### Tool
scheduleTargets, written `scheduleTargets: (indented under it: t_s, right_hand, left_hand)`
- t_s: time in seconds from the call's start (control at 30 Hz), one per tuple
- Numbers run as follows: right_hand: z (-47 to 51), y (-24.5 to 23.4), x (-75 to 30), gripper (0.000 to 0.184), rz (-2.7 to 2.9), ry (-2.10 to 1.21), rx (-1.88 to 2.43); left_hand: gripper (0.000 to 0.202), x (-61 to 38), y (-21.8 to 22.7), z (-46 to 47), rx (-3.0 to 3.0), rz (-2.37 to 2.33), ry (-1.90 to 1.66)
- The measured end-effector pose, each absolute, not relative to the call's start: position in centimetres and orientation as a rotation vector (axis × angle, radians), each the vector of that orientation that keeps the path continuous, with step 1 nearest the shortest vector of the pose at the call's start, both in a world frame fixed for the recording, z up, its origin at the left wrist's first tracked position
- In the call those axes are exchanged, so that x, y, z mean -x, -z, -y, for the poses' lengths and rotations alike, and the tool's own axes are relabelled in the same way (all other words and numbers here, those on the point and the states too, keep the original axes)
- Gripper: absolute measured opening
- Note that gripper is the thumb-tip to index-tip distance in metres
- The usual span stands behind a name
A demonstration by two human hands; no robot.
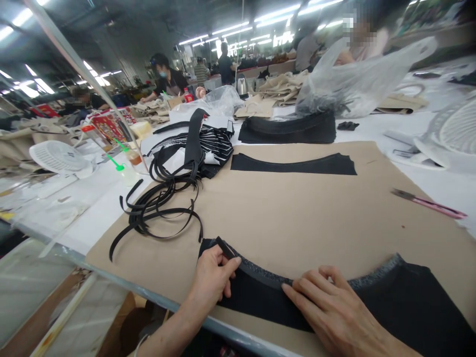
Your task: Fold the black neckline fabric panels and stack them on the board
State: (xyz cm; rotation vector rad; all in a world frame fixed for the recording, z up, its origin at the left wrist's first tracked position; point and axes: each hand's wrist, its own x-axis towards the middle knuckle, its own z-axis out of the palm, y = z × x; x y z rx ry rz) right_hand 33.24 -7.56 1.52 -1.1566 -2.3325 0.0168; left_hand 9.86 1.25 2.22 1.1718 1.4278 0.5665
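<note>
A curved black fabric panel (267,302) lies along the near edge of the table, with a speckled grey band following its concave upper edge. My left hand (215,275) pinches the end of a narrow black strip (225,248) at the panel's left corner. The strip appears to run along the curved edge toward the right. Pressed down on the panel's middle, my right hand (327,302) has its fingers stretched out over the curve. Farther back, a similar black piece (293,164) lies flat on brown paper (297,213).
Loose black strips (148,213) are heaped at left, beside striped fabric (219,144). Stacked black panels (288,129) lie behind. Pink-handled snips (427,203) rest at right. White fans (61,157) flank the table, and a plastic bag (357,79) stands behind. People work in the background.
</note>
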Motion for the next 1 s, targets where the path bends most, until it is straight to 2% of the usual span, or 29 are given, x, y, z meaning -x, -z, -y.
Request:
scheduleTargets:
  t_s: [0.47, 0.7, 1.0]
  right_hand:
    - [7.9, -1.9, -32.7, 0.05, 2.426, 0.284, 1.187]
    - [7.7, -0.8, -32.2, 0.046, 2.415, 0.307, 1.168]
    - [7.8, -0.6, -32.3, 0.052, 2.498, 0.279, 1.176]
  left_hand:
    - [0.031, -9.8, -2.4, -1.6, -1.154, -1.438, -0.593]
    - [0.032, -9.7, -2.7, -1.8, -1.137, -1.442, -0.591]
    - [0.037, -9.7, -2.5, -1.8, -1.1, -1.426, -0.608]
